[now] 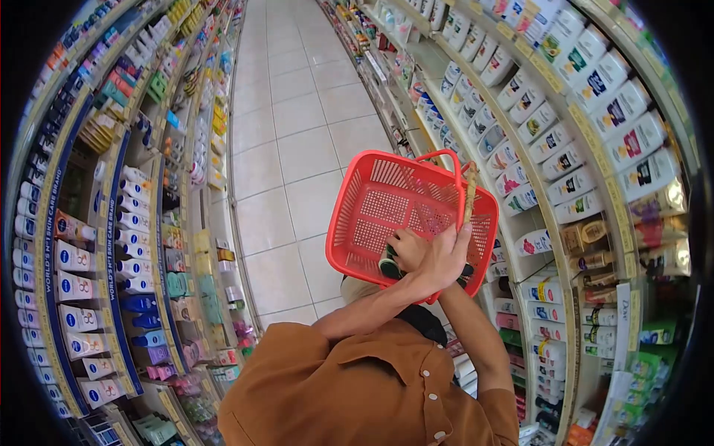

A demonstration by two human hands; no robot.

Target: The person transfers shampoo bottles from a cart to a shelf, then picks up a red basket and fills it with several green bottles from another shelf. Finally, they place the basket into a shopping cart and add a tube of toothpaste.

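Observation:
My left forearm crosses over my right one. At the right side of the red plastic shopping basket (338,215), my left hand (448,253) is closed round the raised handle (460,186), which has a worn tan strip along it. My right hand (407,250) reaches down inside the basket with its fingers curled. Beneath those fingers is a dark green, bottle-like item (387,266) with a pale end, partly hidden by the hand and the crossed arms. The basket hangs tilted in front of my body, its perforated floor showing.
Shelves line both sides of a tiled aisle (286,156). On the left stand white and blue lotion tubes (78,286) and bottles (134,223). White shampoo-type bottles (587,56) fill the right shelves, close to the basket. A white shelf sign (623,320) sticks out lower right.

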